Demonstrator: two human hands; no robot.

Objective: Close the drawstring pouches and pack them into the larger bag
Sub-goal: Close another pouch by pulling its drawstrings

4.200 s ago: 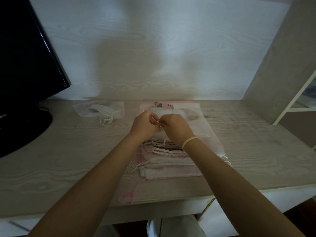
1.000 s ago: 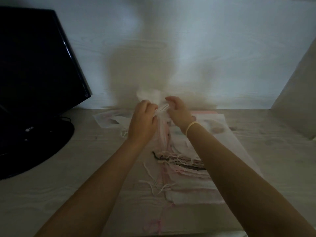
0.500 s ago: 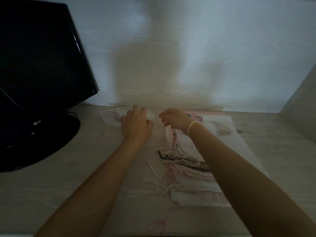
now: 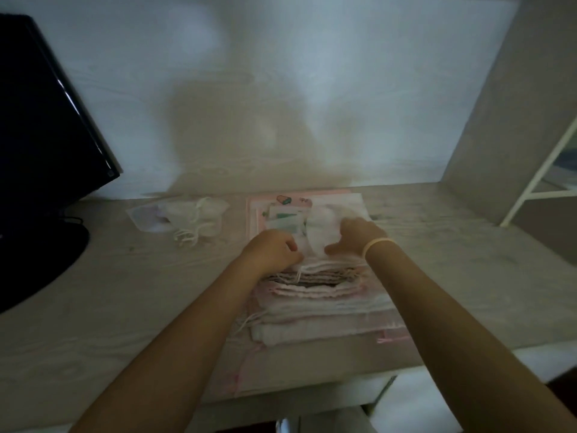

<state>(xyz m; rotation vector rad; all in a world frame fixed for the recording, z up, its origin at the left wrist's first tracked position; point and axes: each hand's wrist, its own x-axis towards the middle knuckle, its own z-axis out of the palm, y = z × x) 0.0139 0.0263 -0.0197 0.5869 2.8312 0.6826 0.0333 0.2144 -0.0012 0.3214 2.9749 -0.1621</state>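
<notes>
While reaching forward over the stacked pouches point(image 4: 318, 295), left hand point(image 4: 273, 253) curled, pinching a drawstring point(image 4: 299, 274); right hand point(image 4: 354, 237) gripping a white pouch point(image 4: 321, 232).

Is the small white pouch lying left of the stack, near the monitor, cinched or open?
Cinched, it appears: the white pouch lies bunched on the desk, its cords trailing loose in front. Blur hides the mouth itself.

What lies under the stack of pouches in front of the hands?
Under the stack of pouches a flat pink bag shows past the far edge. Its middle is covered, and the bottom pouches are hidden by those above.
</notes>
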